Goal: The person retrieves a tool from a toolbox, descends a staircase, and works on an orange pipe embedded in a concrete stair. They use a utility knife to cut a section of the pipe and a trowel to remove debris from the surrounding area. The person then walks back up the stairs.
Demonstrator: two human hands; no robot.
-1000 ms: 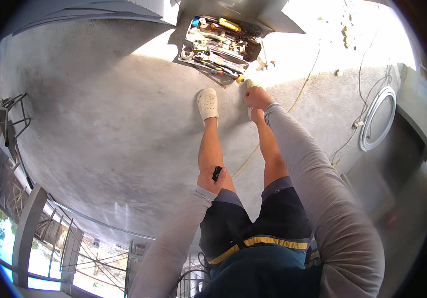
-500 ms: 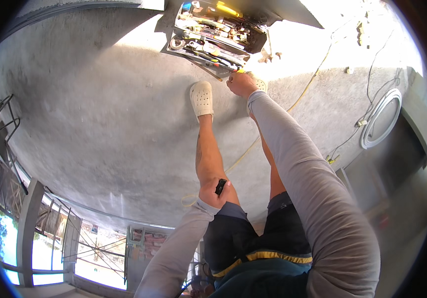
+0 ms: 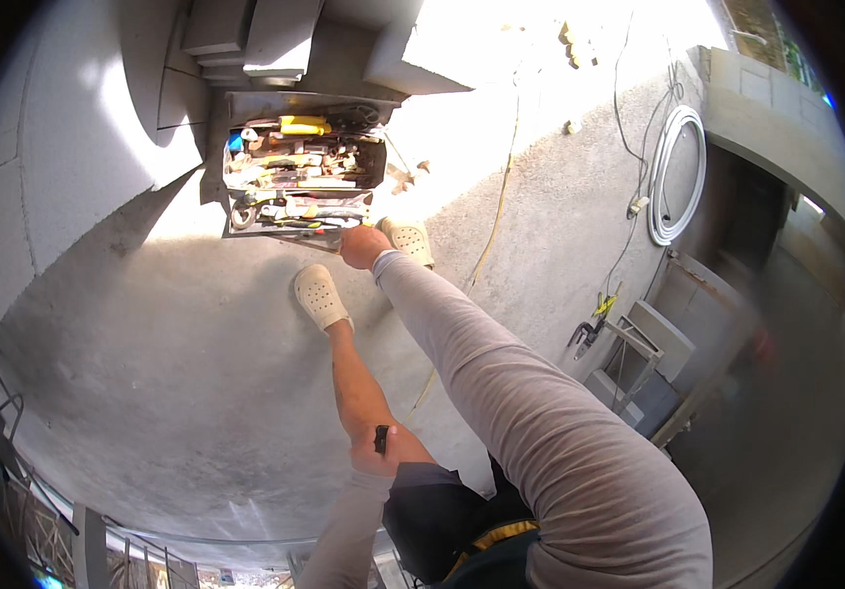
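Observation:
My left hand point(image 3: 371, 454) rests by my left knee, its fingers curled around a small black object point(image 3: 381, 439) whose kind I cannot make out. Farther ahead, my right hand point(image 3: 363, 246) reaches down to the near right corner of an open metal toolbox point(image 3: 377, 165). Its fingers are closed, and what they hold, if anything, is hidden. The toolbox is packed with hand tools, among them yellow-handled ones point(image 3: 304, 126) at the back and a roll of tape point(image 3: 243, 217) at the front left.
My beige clogs point(image 3: 319, 296) stand on the concrete floor just before the toolbox. Grey blocks point(image 3: 216, 25) are stacked behind it. To the right run a yellow cord point(image 3: 501, 201) and a coil of white hose point(image 3: 656, 187). A black-and-yellow clamp-like tool point(image 3: 589, 332) lies nearer.
The view has swung right, so the toolbox appears farther left and more fully. My right hand stays by its near right corner; my left hand stays at the knee.

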